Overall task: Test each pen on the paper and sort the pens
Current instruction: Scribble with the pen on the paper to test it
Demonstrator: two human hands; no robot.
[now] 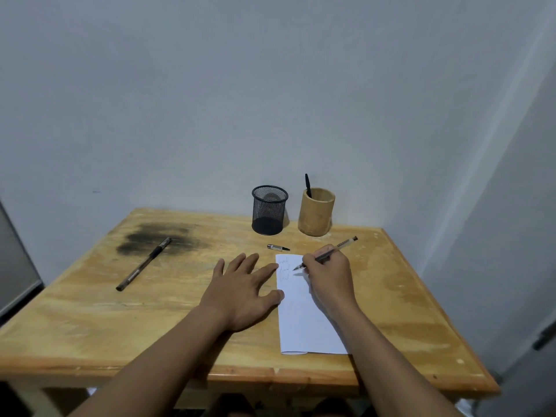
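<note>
So, over on the left of the worn wooden tabletop (120,320) there's one slim pen with a black grip (143,264) lying loose, its far end over a dark sooty smudge (156,237). That one hasn't been sorted yet.

My left hand (240,291) is flat and relaxed, fingers spread. The thumb and forefinger tip sit on the left edge of the white folded sheet of paper (304,320) to pin it down.

Behind that, the round black wire-mesh cup (269,210) looks empty. A small silver-and-black pen cap (278,247) lies just past the paper's far edge.

My right hand (328,275) is wrapped in a writing grip around a clear-barrelled pen (326,254), tip down on the paper next to a few faint scribbles (284,269). So I'm mid-test on this one.

The tan bamboo cup (316,212) at the back right already holds one black pen (307,185).

Next up I reckon: check whether it leaves ink, cap it, and drop it in the right cup. Then I reach across for the loose one.
</note>
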